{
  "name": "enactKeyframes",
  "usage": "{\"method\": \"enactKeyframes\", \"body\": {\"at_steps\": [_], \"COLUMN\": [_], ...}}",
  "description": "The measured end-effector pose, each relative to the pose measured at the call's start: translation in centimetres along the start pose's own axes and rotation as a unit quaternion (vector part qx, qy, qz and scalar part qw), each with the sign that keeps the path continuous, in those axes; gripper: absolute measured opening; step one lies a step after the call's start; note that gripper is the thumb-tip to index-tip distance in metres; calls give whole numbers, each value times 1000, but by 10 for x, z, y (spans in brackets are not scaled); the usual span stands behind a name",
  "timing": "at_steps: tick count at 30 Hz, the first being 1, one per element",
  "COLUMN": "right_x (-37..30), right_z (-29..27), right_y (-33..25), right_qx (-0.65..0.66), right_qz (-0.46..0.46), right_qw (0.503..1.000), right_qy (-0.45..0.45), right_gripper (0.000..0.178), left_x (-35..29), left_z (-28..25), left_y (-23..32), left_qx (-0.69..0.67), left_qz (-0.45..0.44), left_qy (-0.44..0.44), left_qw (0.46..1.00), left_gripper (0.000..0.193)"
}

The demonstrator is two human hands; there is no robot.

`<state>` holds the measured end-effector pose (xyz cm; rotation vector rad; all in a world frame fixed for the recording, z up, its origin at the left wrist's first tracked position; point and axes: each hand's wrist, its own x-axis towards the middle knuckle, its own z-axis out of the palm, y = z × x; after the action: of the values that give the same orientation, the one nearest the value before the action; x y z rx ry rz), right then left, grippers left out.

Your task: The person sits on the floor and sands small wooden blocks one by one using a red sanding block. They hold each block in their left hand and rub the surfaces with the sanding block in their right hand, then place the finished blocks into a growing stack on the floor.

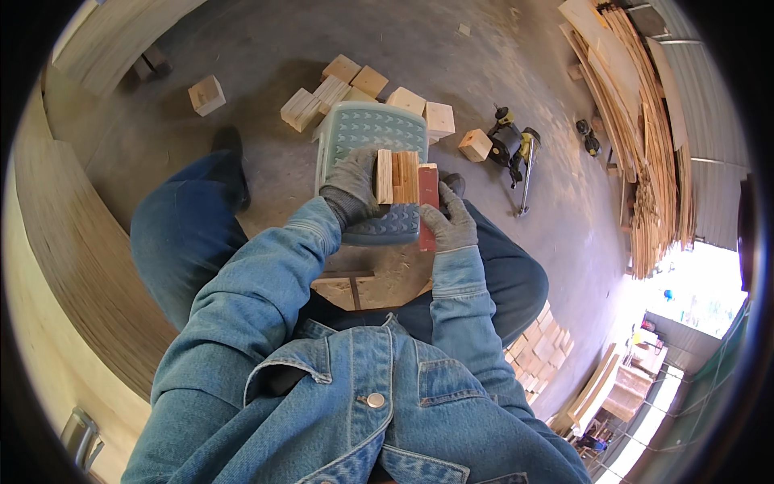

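Two gloved hands hold some wood pieces over a plastic stool (355,129), in front of the person's chest. Only the head view shows this. The left hand (351,189) is curled round a small stack of wood blocks (397,177), fingers pressed on its left side. The right hand (451,226) pinches a red strip (428,211) that stands upright, touching the stack's right side.

The blocks look hard and stiff, and light enough for one hand. They are loose pieces, so I think they could slide apart; squeezing from both flat sides would keep them together. The gloves should help the grip.

More wood blocks (322,93) lie on the floor (451,73) past the stool. A nail gun (516,153) lies nearby, well apart from the hands.
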<state>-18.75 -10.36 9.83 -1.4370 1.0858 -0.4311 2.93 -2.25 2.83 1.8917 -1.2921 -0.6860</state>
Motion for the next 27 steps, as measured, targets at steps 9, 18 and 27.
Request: {"method": "enactKeyframes", "body": {"at_steps": [9,18,27], "right_x": [64,19,3], "right_z": [9,14,2], "right_y": [5,-2,12], "right_qx": [-285,-394,-304], "right_qz": [-132,-165,-195], "right_qw": [947,901,930], "right_qy": [73,79,72], "right_gripper": [69,72,70], "left_x": [-4,-4,-4], "left_z": [5,0,4], "left_y": [1,-1,3], "left_qx": [-2,26,17], "left_qz": [-4,-12,6], "left_qy": [24,-17,12], "left_qw": [1000,999,1000], "left_gripper": [83,92,85]}}
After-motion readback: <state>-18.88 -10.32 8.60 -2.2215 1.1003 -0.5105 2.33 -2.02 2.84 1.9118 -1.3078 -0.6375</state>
